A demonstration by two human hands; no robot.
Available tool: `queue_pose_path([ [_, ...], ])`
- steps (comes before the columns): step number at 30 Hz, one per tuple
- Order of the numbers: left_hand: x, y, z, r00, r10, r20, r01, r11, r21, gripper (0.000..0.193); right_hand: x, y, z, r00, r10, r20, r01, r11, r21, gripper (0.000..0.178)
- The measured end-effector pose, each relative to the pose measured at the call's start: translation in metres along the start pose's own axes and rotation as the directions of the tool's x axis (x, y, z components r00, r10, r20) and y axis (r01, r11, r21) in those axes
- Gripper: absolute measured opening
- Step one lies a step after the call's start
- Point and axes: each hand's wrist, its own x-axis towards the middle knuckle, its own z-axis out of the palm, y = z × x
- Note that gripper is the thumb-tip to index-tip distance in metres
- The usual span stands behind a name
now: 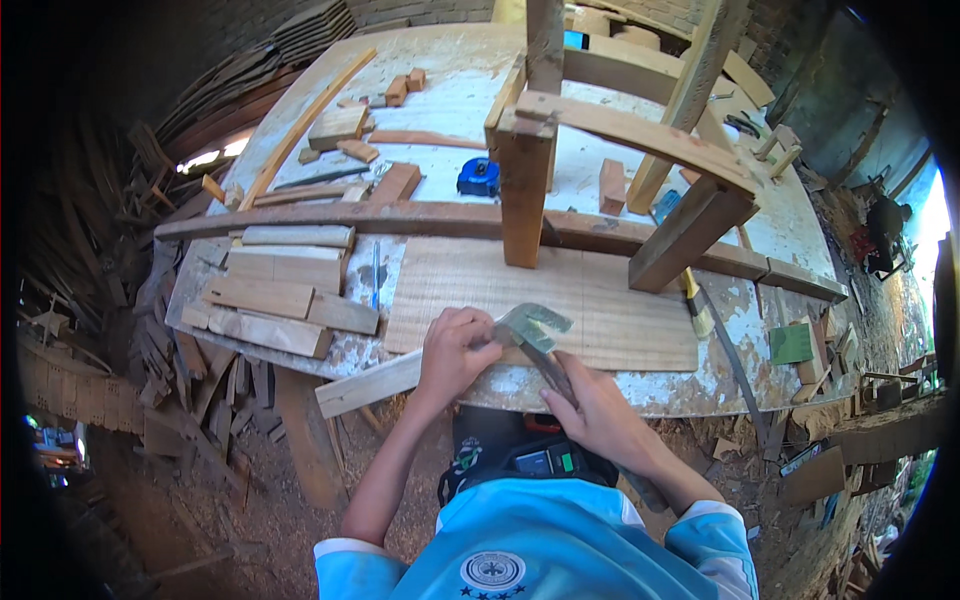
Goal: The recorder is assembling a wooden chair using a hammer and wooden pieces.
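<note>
My right hand [598,408] is wrapped around the handle of a claw hammer [536,328], its metal head up and to the left, close to my left fingers. With curled fingers, my left hand [457,352] grips a pale wooden slat [370,386]. The slat's left end juts past the table's front edge; my hand hides its middle. Whether a small thing is pinched in the left fingertips cannot be seen. Just beyond both hands lies a wide wooden board [610,330], flat on the worktable [650,398]. An upright wooden frame [523,190] stands over that board.
A long wooden bar [400,217] crosses the table behind the board. Short offcuts [265,300] are stacked at left, beside a blue pen [376,275]. Farther back sits a blue tape measure [478,177]. A paintbrush [698,303] lies at right. Scrap wood [215,385] covers the floor at left.
</note>
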Motion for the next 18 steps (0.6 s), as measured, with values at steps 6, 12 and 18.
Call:
queue_pose_path([
  [6, 0.000, 0.006, -0.003, 1.000, -0.001, 0.002, 0.001, 1.000, 0.004, 0.013, -0.005, -0.010, 0.001, 0.998, -0.012, -0.068, 0.013, 1.000, 0.012, 0.044],
  [12, 0.000, 0.004, -0.002, 1.000, -0.023, 0.018, 0.024, 0.999, -0.038, 0.014, -0.005, -0.005, -0.003, 0.999, 0.032, 0.019, -0.032, 0.999, 0.041, 0.047],
  [18, 0.002, 0.003, -0.004, 1.000, 0.014, -0.004, -0.014, 1.000, 0.019, 0.015, -0.006, -0.012, -0.001, 0.999, 0.005, -0.043, -0.007, 0.999, -0.041, 0.047],
])
